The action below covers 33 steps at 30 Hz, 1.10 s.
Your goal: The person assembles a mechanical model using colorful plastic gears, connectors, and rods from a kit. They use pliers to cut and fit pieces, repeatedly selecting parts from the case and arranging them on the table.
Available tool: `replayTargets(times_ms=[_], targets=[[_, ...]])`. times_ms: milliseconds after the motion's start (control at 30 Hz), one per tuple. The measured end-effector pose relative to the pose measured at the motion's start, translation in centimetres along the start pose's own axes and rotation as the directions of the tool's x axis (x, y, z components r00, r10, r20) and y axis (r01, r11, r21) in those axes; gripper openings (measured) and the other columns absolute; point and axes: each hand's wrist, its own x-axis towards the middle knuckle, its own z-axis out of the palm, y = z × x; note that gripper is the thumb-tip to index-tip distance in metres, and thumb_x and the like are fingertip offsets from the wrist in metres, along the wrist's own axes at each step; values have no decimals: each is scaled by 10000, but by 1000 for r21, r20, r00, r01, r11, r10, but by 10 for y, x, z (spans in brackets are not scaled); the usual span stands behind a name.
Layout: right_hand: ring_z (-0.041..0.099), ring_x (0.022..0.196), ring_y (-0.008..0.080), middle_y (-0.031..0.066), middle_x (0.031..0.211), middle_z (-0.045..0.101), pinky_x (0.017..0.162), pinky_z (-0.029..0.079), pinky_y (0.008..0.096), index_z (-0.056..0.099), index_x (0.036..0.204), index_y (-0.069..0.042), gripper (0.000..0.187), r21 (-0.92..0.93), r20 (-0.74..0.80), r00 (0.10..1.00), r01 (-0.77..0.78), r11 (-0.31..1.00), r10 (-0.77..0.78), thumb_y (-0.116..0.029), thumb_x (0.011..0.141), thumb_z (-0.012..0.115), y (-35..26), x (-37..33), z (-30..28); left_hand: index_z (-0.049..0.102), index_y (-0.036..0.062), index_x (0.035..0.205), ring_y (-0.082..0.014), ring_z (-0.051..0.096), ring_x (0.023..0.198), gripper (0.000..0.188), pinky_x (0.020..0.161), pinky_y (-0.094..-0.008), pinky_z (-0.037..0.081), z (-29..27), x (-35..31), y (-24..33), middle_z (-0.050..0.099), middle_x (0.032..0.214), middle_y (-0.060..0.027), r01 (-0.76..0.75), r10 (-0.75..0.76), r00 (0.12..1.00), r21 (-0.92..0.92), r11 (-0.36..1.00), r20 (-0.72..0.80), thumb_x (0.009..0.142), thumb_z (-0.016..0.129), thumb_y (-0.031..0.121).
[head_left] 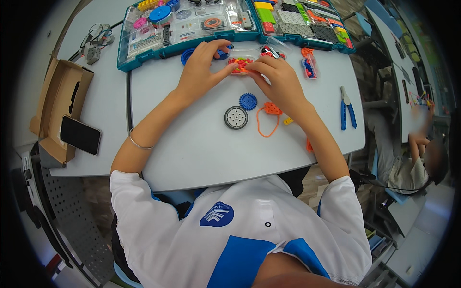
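A small clear box full of tiny red, orange and yellow-green pieces sits at the far middle of the table. My left hand is on its left, thumb tip at the box's edge and the other fingers apart, curved over a blue wheel. From the right, my right hand reaches to the box with fingertips drawn together at its rim; anything between them is hidden. Nearer me lie a blue gear, a grey wheel with a black tire and an orange block with an orange loop.
Two teal-edged cases of building parts line the back. Blue-handled pliers lie right, a clear container of blue and red pieces farther back. Left are a phone and cardboard box. Another person sits far right.
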Motion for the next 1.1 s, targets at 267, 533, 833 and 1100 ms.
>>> replayTargets(times_ms=[267,533,833,1100], targets=[[644,922,230,50,992,682,783,524,355,701,1033,-51,251,-152,-99,973,190,970,-206,-46,783,684,13,16,25,659,73,1129,-156,546,860,288,664,-277,435,5,0,-9,647,1041,-17,-63,64,998,61,996,-9,850,722,106],[648,938,232,39,1012,685,781,550,347,723,1055,-84,253,-50,-100,994,46,998,-51,-62,805,693,23,6,16,687,91,1094,-157,557,875,279,666,-276,444,2,0,3,637,1025,-26,-36,39,993,29,999,-110,822,746,86],[631,947,243,59,982,642,819,527,364,735,1050,-66,189,9,3,1000,-18,1000,18,-107,872,689,26,1,12,733,83,993,-211,562,941,281,749,-322,514,1,-1,16,587,1081,-44,-288,299,954,360,887,25,765,827,218],[612,1004,253,59,1034,668,871,513,370,721,1047,-52,180,81,-32,999,15,997,-12,-39,882,651,30,0,16,727,89,1035,-218,559,936,272,749,-329,489,3,-3,13,593,1044,-52,-227,223,974,302,926,50,793,805,185]])
